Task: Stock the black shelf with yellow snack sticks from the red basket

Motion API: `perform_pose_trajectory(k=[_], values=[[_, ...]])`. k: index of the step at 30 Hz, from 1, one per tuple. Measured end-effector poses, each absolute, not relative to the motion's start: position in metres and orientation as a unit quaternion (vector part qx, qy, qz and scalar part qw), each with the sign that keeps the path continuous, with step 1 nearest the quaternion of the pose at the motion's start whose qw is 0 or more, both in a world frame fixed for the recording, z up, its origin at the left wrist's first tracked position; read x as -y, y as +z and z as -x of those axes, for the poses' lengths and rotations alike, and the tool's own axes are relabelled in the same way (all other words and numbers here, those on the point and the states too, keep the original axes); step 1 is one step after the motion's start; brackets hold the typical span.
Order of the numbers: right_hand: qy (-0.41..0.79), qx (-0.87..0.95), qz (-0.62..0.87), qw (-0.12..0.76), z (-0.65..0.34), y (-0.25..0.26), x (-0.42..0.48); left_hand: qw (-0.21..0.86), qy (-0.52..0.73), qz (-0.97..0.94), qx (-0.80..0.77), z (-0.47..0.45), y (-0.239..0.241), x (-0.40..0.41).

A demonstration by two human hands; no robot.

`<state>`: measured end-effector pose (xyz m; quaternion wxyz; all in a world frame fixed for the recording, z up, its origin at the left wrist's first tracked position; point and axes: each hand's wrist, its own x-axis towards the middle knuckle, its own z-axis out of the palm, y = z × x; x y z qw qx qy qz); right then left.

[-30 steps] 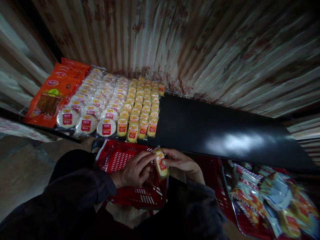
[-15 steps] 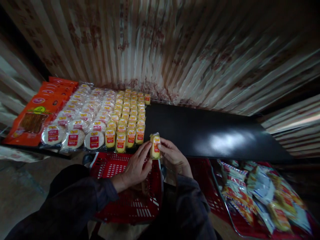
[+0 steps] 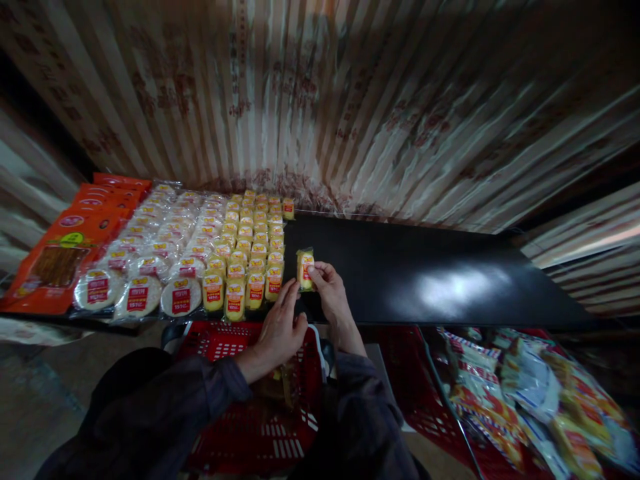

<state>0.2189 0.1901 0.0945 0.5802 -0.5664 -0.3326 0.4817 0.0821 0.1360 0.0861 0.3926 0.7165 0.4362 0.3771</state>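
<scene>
A small yellow snack in a clear wrapper with a red label (image 3: 304, 267) is upright above the black shelf, pinched by my right hand (image 3: 331, 290) between thumb and fingers. My left hand (image 3: 280, 323) is at its lower left, fingers stretched out with the tips at or very near the wrapper. I cannot tell whether they touch it. Left of my hands, rows of matching yellow snacks (image 3: 235, 298) stand on the shelf. Beside them are rows of round white wrapped crackers (image 3: 137, 297).
Orange packets (image 3: 65, 243) stand at the shelf's left end. The black shelf (image 3: 360, 267) runs to the right. Below is a red basket (image 3: 240, 427) with some yellowish packs inside. At lower right, another red basket holds large snack bags (image 3: 483, 387). A pleated printed curtain (image 3: 300, 100) hangs behind.
My right hand has moved the yellow snack up and forward over the shelf. My left hand no longer grips its side and its fingers trail below it. The view has shifted slightly.
</scene>
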Motion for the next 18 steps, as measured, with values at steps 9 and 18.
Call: perform_pose_trajectory(k=[9, 18], values=[[0.43, 0.336, 0.567, 0.617, -0.223, 0.096, -0.2, 0.443, 0.396, -0.669, -0.446, -0.107, 0.089, -0.15], [0.436, 0.381, 0.567, 0.587, -0.224, 0.092, -0.204, 0.495, 0.401, -0.596, -0.488, -0.125, 0.085, -0.173]])
